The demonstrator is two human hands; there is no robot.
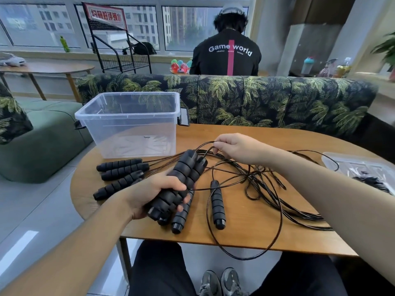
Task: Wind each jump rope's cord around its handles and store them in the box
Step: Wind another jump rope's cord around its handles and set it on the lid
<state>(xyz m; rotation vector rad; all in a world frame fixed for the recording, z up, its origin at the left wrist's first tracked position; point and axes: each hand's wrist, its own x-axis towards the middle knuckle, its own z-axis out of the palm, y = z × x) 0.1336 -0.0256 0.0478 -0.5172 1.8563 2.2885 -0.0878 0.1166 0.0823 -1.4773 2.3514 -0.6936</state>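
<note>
Left hand [159,194] curled round two black handles [181,180], long axis pointing to 1 o'clock, two loose handles [217,205] just at 3 o'clock lying near-to-far, right hand [237,149] pinching a cord [205,144], three handles [123,167] at 10 o'clock pointing sideways, one clear box [128,124] at 11 o'clock on the table [245,236].

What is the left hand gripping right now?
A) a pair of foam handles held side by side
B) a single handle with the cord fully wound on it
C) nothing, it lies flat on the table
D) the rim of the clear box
A: the left hand is curled round a pair of black foam handles held together above the table, while the right hand pinches the cord near their tops.
</note>
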